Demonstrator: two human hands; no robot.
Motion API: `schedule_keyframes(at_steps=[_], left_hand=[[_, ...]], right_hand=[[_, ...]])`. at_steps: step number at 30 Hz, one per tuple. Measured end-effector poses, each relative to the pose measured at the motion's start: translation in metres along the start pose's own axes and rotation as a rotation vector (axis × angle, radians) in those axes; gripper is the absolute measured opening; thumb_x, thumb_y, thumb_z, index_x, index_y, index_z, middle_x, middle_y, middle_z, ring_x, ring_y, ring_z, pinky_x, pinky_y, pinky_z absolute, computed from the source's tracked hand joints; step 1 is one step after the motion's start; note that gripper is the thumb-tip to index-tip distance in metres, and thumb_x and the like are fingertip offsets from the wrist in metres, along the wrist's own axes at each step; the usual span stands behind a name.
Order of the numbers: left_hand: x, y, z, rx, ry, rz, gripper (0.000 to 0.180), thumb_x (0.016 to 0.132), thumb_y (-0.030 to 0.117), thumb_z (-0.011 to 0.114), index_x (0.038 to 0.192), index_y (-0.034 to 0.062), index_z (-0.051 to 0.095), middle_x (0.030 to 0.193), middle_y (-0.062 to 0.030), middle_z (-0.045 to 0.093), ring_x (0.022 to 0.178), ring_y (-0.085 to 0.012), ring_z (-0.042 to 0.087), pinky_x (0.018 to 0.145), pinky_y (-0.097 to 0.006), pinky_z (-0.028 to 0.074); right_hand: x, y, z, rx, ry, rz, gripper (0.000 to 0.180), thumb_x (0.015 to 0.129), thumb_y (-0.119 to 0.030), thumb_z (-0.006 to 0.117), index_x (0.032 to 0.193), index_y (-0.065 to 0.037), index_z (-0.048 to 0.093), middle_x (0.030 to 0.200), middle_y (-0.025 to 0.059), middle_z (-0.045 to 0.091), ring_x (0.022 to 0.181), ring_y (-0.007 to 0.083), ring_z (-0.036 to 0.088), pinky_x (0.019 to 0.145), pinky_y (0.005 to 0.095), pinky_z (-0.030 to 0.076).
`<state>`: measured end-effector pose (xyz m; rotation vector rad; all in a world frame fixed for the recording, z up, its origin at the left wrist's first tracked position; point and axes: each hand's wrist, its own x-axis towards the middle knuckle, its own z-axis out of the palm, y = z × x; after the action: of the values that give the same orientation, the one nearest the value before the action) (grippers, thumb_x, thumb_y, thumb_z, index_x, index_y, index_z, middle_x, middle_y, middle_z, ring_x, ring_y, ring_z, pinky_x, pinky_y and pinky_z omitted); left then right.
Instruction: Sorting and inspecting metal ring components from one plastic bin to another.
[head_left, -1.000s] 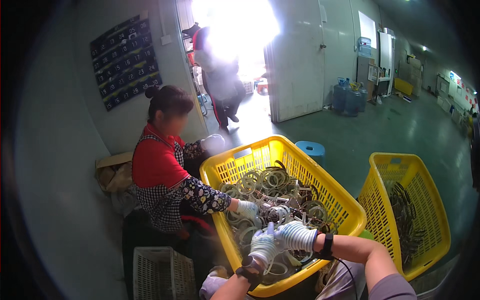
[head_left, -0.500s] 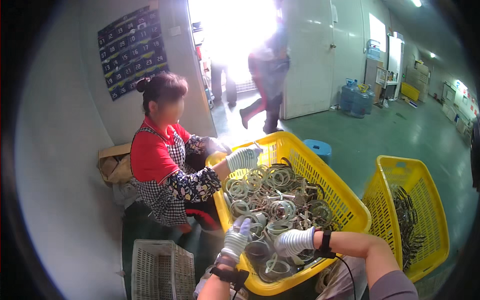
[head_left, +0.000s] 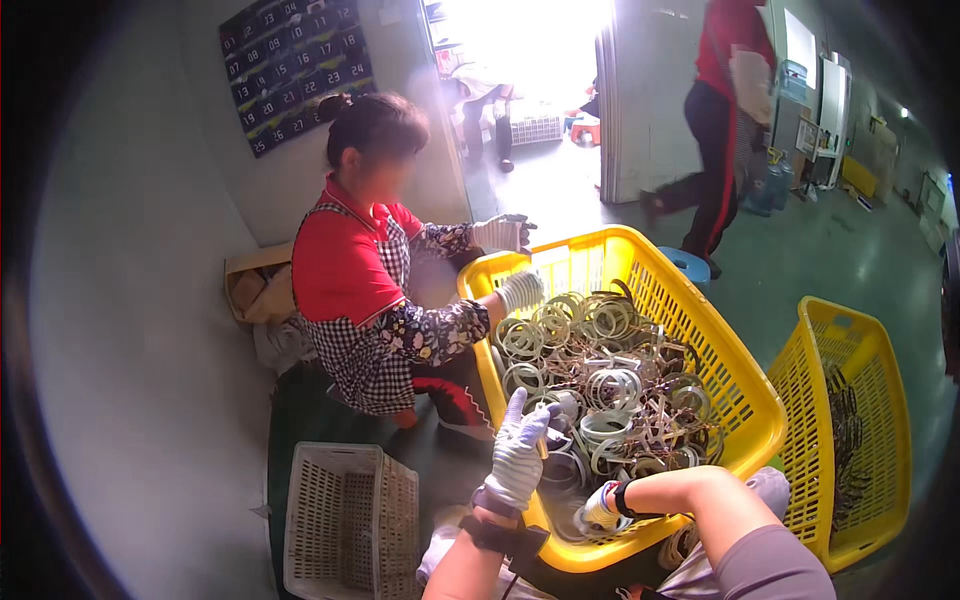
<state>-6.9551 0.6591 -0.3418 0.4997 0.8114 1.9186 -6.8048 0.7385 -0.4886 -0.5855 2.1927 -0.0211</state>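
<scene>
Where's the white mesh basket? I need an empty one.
In the head view, the white mesh basket sits lower left on the floor, beside the left hand and the yellow crate.

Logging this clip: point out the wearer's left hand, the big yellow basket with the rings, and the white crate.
left hand point(head_left: 520, 450), head view, back of the glove.
yellow basket point(head_left: 745, 380), head view, right side wall.
white crate point(head_left: 335, 520), head view, inner lattice wall.

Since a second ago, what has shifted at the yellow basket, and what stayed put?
The left hand has lifted out of the rings, gloved fingers open and raised, while the right hand has dropped low inside the near rim. The co-worker's glove drew back to the far rim. The yellow basket, second basket and white crate stayed put.
</scene>
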Motion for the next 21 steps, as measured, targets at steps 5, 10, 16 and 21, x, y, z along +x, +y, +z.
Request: schedule_keyframes(at_steps=[5, 10, 16, 21], left_hand=[[0.004, 0.004, 0.001, -0.172, -0.116, -0.025, 0.046, 0.090, 0.009, 0.058, 0.132, -0.0006, 0.039, 0.110, -0.0132, 0.062, 0.093, -0.0174, 0.061, 0.082, -0.028, 0.049], [0.009, -0.006, -0.008, -0.200, -0.184, -0.165, 0.040, 0.088, 0.017, 0.060, 0.124, 0.0033, 0.047, 0.109, -0.0110, 0.060, 0.098, -0.0191, 0.060, 0.080, -0.031, 0.051], [0.011, -0.026, -0.006, -0.027, -0.231, -0.263, 0.050, 0.089, 0.018, 0.060, 0.133, 0.0011, 0.042, 0.113, -0.0142, 0.060, 0.105, -0.0223, 0.059, 0.083, -0.033, 0.051], [0.015, -0.037, 0.009, -0.109, -0.230, -0.242, 0.058, 0.088, 0.011, 0.061, 0.138, -0.0016, 0.034, 0.122, -0.0177, 0.054, 0.112, -0.0272, 0.056, 0.090, -0.035, 0.049]], right_hand=[[-0.014, 0.004, -0.003, 0.430, -0.122, 0.098, 0.029, 0.082, -0.032, 0.063, 0.105, -0.014, 0.063, 0.088, -0.0004, 0.062, 0.083, 0.0182, 0.058, 0.079, 0.0309, 0.046], [-0.032, 0.015, 0.015, 0.962, -0.243, 0.245, 0.030, 0.087, -0.043, 0.059, 0.099, -0.015, 0.064, 0.082, -0.0035, 0.058, 0.079, 0.0141, 0.055, 0.078, 0.0281, 0.044], [-0.057, 0.013, 0.013, 1.316, -0.355, 0.035, 0.050, 0.091, -0.060, 0.048, 0.096, -0.014, 0.065, 0.081, -0.0039, 0.057, 0.084, 0.0129, 0.053, 0.083, 0.0380, 0.040], [-0.067, -0.010, 0.007, 0.759, 0.111, -0.029, 0.033, 0.089, -0.031, 0.058, 0.096, 0.000, 0.065, 0.076, 0.0047, 0.063, 0.068, 0.0194, 0.053, 0.069, 0.0350, 0.045]])
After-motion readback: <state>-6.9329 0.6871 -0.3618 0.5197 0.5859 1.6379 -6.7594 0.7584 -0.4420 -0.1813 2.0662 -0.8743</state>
